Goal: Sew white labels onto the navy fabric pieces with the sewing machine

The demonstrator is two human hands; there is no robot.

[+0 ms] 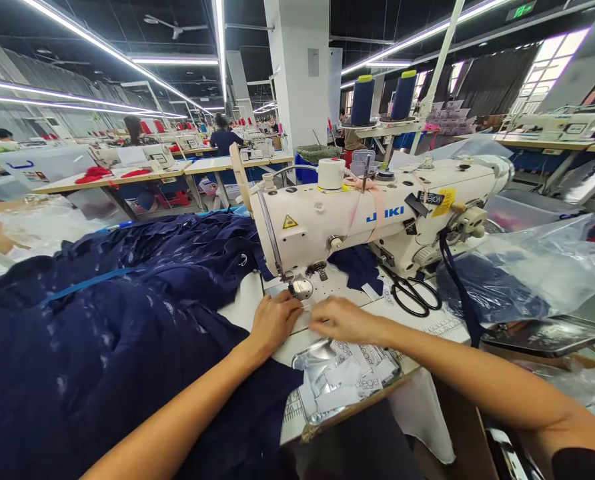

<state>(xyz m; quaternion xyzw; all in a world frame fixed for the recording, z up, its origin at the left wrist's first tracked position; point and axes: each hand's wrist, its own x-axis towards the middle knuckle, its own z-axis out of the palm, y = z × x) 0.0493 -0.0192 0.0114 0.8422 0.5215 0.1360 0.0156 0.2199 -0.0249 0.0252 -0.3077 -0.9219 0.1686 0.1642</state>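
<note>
My left hand (276, 318) is at the needle plate of a white sewing machine (337, 213), its fingers bent and pressed together on navy fabric just under the needle area. Much of that fabric is hidden by the hand. To its right, my right hand (346, 321) is slightly blurred, with fingers curled inward; what they hold, if anything, I cannot make out. A small whitish piece shows between the two hands. Below the right hand, a metal tray (298, 363) holds many white printed labels (345, 373). A large heap of navy garments (142, 320) spreads out on the left.
Black-handled scissors (417, 297) lie right of the needle area, near a navy scrap (357, 267). Two thread cones (362, 101) stand behind the machine. Clear plastic bags (532, 267) and a dark tray (552, 335) are at right. People sit at machines farther back.
</note>
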